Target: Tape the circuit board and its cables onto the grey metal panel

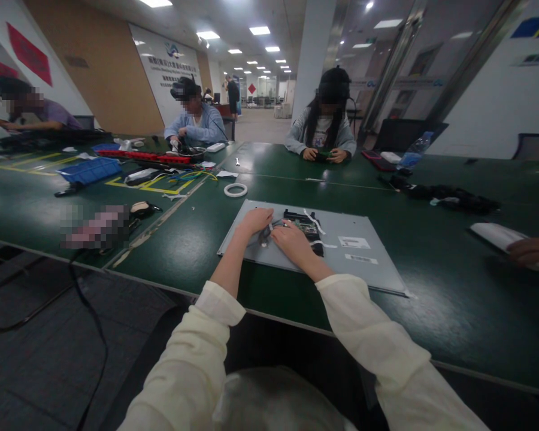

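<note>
Here both hands meet over the grey panel (341,251) on the table (453,311): left hand (255,220) fingers curled on a small cable end (266,234), right hand (291,238) resting flat just left of the circuit board (302,222), nearer it.

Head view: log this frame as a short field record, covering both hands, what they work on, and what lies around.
left hand: on the grey panel, fingers at a small grey part; grip unclear
right hand: on the panel beside the circuit board, fingers bent; grip unclear
panel: flat on the green table, white tape strips and two labels on it
tape roll: on the table beyond the panel
blue tray: far left
others: two people seated across the table; another hand at the right edge
</note>
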`<state>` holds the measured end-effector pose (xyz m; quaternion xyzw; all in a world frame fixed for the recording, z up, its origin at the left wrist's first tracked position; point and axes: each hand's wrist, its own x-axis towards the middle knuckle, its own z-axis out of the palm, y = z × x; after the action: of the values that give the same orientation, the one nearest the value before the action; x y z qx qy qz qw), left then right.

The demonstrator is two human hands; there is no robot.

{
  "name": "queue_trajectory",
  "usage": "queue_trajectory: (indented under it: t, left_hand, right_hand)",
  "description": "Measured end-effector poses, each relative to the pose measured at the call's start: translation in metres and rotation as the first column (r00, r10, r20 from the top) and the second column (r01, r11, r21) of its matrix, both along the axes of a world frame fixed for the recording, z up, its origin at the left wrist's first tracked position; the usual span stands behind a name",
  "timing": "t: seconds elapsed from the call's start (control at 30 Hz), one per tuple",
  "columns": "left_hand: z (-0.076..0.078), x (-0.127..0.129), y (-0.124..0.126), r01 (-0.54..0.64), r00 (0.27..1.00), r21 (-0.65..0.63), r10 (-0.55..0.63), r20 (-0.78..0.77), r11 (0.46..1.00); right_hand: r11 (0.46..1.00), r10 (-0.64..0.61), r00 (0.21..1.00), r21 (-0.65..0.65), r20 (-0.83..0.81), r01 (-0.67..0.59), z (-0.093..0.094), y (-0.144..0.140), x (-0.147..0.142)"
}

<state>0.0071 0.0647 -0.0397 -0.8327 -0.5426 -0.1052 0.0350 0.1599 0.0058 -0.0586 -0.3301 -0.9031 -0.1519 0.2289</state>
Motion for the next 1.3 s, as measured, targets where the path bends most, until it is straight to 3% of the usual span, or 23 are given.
queue_trajectory:
  t: [1.3]
  left_hand:
    - [-0.0022, 0.0006, 0.0001, 0.007, 0.999, 0.017, -0.006, -0.046, 1.000]
  right_hand:
    - [0.994, -0.008, 0.986, -0.104, 0.165, 0.026, 0.0076, -0.0044, -0.0025]
